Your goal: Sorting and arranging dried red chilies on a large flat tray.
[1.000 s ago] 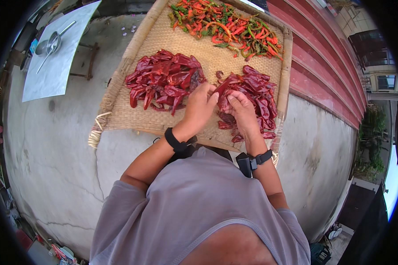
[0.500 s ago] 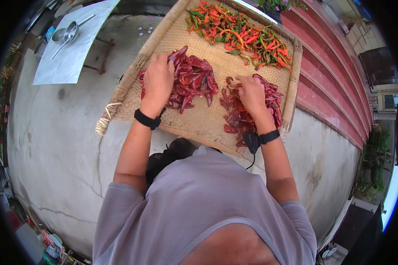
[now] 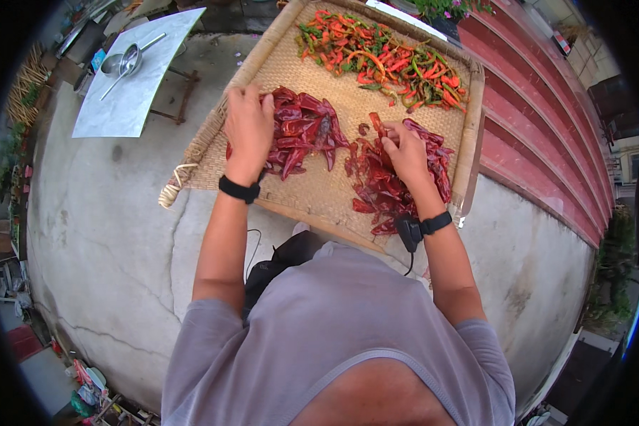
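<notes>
A woven bamboo tray (image 3: 302, 202) lies in front of me. Dark red dried chili peppers rest on it in two heaps, a left heap (image 3: 309, 131) and a right heap (image 3: 376, 181). At the left heap's outer side, by the tray's rim, is my left hand (image 3: 248, 131), its thumb apart from the fingers; the fingertips are partly hidden. My right hand (image 3: 408, 153) is over the right heap, thumb and fingers closed on a dried chili pepper (image 3: 377, 125) that sticks up past them. Fresher red and green chilies (image 3: 387, 60) cover the tray's far part.
Far left stands a pale-topped table (image 3: 113, 106) with a metal ladle (image 3: 130, 61) on it. Red steps (image 3: 539, 128) rise at the right beyond the tray. Cracked concrete floor (image 3: 106, 263) surrounds me. A small black device (image 3: 408, 231) with a cable hangs at my right wrist.
My left hand has shifted slightly left, away from the left heap's top. At my right fingers a chili pepper now stands up from the right heap.
</notes>
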Tool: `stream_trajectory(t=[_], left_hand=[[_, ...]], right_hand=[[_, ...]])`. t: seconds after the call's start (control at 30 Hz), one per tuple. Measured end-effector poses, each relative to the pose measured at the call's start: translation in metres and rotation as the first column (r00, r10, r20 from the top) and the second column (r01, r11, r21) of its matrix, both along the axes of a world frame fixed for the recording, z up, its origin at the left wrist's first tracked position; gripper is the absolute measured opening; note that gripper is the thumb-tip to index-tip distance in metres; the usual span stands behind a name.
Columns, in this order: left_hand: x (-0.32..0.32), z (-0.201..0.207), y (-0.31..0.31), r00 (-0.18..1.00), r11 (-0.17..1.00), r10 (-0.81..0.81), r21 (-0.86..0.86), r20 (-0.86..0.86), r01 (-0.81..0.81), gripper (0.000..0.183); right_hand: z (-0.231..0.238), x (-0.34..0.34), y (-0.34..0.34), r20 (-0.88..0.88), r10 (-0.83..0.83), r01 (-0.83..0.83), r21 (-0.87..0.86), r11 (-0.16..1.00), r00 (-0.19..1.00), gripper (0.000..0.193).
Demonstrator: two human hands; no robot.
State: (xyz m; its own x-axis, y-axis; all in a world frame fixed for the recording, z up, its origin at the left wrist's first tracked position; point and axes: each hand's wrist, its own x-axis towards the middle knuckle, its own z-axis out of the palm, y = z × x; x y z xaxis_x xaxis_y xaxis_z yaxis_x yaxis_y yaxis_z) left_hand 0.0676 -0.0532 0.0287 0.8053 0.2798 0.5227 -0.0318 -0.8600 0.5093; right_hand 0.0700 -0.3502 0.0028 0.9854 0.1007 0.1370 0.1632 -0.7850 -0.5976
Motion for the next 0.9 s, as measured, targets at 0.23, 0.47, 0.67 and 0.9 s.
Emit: stream_trajectory(t=[0.23,0.47,0.67,0.9], left_hand=[[-0.052,-0.024,-0.092,0.814,0.752,-0.568,-0.476,-0.12,0.455,0.038],[-0.069,-0.041,-0.121,0.833,0.779,-0.547,-0.41,-0.078,0.474,0.033],[-0.03,-0.018,-0.078,0.945,0.938,-0.323,-0.151,-0.054,0.312,0.029],[-0.011,-0.009,-0.083,0.961,0.965,-0.247,0.056,-0.126,0.256,0.048]], right_hand=[[0.003,-0.031,0.007,-0.42,0.233,0.236,0.799,0.553,0.877,0.023],[-0.004,-0.069,-0.007,-0.329,0.283,0.027,0.694,0.72,0.901,0.028],[0.023,-0.101,-0.035,-0.143,0.01,0.064,0.501,0.863,0.99,0.024],[0.013,-0.124,-0.066,-0.132,-0.093,0.151,0.549,0.822,0.987,0.022]])
